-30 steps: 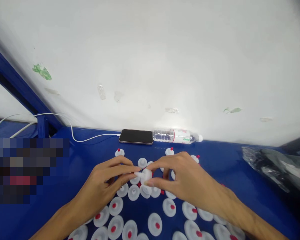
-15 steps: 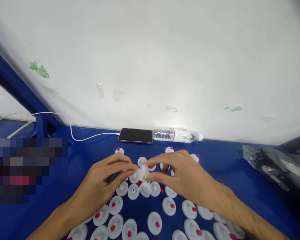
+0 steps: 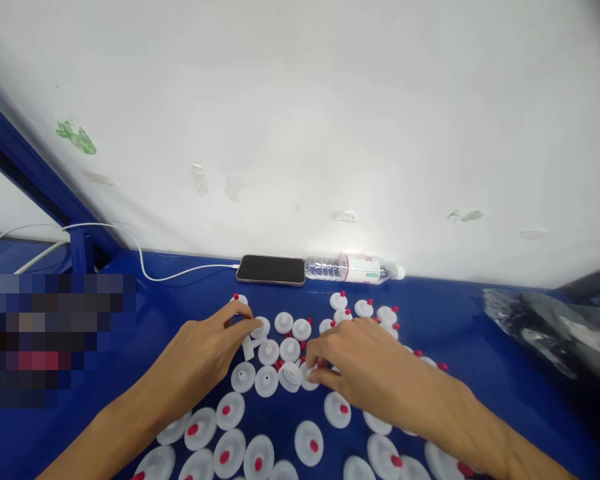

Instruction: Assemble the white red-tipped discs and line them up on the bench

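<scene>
Translucent white round discs with a raised centre lie spread over the blue tabletop. My left hand [image 3: 213,347] has its thumb and forefinger closed at the edge of a white disc [image 3: 262,327]. A white angular piece [image 3: 249,347] sits just below those fingertips. To the right, my right hand [image 3: 353,353] bends its fingers over another white disc [image 3: 307,377], covering part of it. Between the hands are plain discs, such as one with a small centre hole [image 3: 267,381], and a tilted ring-like white piece [image 3: 291,377]. Small red stoppers [image 3: 279,365] lie among them.
Nearer me, several discs carry red stoppers, one disc [image 3: 309,443] among them. A phone [image 3: 271,270] on a white cable [image 3: 195,271] and a plastic bottle [image 3: 355,268] lie along the wall. A clear plastic bag with dark contents [image 3: 540,333] is at right.
My hands were together at a white piece above the discs and have moved apart. The left went left to a disc; the right went lower and right to another.
</scene>
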Action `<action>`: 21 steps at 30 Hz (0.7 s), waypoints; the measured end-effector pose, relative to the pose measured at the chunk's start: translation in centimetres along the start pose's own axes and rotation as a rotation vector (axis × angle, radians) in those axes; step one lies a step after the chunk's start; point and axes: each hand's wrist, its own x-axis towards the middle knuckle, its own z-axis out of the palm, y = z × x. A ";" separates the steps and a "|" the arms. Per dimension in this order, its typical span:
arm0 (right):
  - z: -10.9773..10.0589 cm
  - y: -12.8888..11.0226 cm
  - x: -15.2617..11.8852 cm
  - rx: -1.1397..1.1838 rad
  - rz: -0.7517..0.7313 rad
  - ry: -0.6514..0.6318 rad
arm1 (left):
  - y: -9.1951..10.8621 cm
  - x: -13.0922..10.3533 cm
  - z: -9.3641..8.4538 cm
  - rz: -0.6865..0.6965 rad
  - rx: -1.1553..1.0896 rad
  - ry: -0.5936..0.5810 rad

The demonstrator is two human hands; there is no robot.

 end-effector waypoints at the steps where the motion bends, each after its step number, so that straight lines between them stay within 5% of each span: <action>1: -0.2 0.0 0.0 0.005 0.004 -0.007 | 0.0 0.1 0.1 -0.007 -0.022 -0.005; 8: -3.7 -0.6 -0.2 0.276 0.090 0.102 | 0.2 1.0 -0.9 -0.068 -0.207 0.123; 15: -2.2 -1.8 0.1 0.515 -0.027 0.374 | 2.5 0.7 -3.3 -0.023 -0.424 0.121; 21: -2.5 -1.7 -0.4 0.428 -0.009 0.185 | 2.8 0.9 -2.8 0.078 -0.438 0.129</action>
